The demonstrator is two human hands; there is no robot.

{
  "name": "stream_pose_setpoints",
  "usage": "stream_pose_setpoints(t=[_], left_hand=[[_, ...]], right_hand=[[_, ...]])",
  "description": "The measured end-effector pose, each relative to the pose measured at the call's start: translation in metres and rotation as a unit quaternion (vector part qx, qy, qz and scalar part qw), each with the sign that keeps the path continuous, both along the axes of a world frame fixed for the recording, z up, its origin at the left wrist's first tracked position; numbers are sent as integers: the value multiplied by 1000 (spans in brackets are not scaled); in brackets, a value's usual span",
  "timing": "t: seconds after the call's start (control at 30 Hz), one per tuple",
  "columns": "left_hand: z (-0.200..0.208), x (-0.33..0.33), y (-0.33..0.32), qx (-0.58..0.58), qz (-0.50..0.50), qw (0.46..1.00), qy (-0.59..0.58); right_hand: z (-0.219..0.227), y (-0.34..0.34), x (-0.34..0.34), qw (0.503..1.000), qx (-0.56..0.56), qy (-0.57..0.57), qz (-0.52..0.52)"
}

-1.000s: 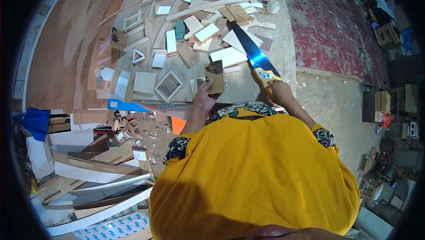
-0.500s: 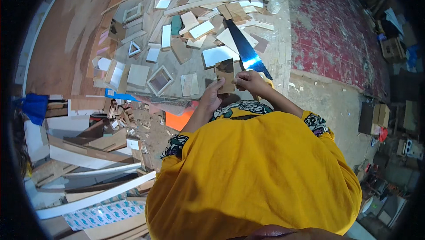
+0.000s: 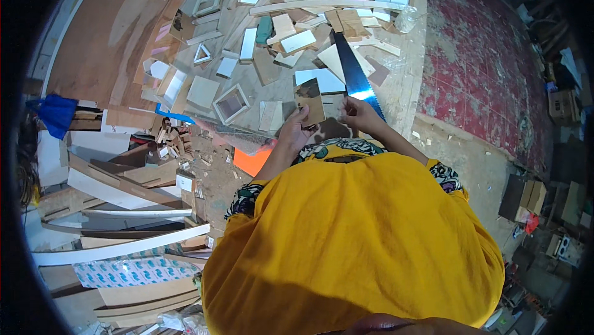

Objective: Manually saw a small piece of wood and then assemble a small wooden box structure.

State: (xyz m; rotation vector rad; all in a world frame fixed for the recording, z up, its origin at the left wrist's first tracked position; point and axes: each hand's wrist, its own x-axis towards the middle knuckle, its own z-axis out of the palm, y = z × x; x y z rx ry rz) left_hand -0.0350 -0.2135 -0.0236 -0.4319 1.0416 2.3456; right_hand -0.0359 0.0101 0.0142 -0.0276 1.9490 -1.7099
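Note:
In my left hand point(image 3: 293, 131) is a small flat piece of wood point(image 3: 314, 107), pale brown with a dark stained upper end. The thumb lies on its face and the piece stands slightly tilted. My right hand point(image 3: 362, 116) is just to the right, apart from the wood, with its fingers curled together; whatever they pinch, if anything, is too small to make out. Beyond my right hand lies a hand saw point(image 3: 354, 69), its shiny toothed blade pointing away to a dark tip. A white-faced board point(image 3: 318, 79) lies just behind the held piece.
Wood offcuts cover the worktable point(image 3: 241, 81), with a small square wooden frame point(image 3: 231, 105) at left and long strips point(image 3: 328, 4) at the back. Boards point(image 3: 124, 180) are stacked at lower left. An orange panel point(image 3: 250, 160) sits below the table edge. Red flooring point(image 3: 482, 56) stretches right.
My right hand has drawn back to the right from the wood piece. The piece has tilted leftward at its top in my left hand. The whole view has shifted slightly.

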Motion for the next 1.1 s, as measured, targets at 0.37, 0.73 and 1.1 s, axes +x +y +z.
stream_pose_setpoints(t=[0.37,0.73,1.1], left_hand=[[-5,-16,20,-53,-17,998,0],[10,-49,-36,-349,19,931,100],[21,-58,-69,-331,-4,936,116]], right_hand=[[-15,16,-9,981,63,44,-178],[-83,58,4,969,-5,21,-247],[-58,34,-6,951,153,182,-198]])
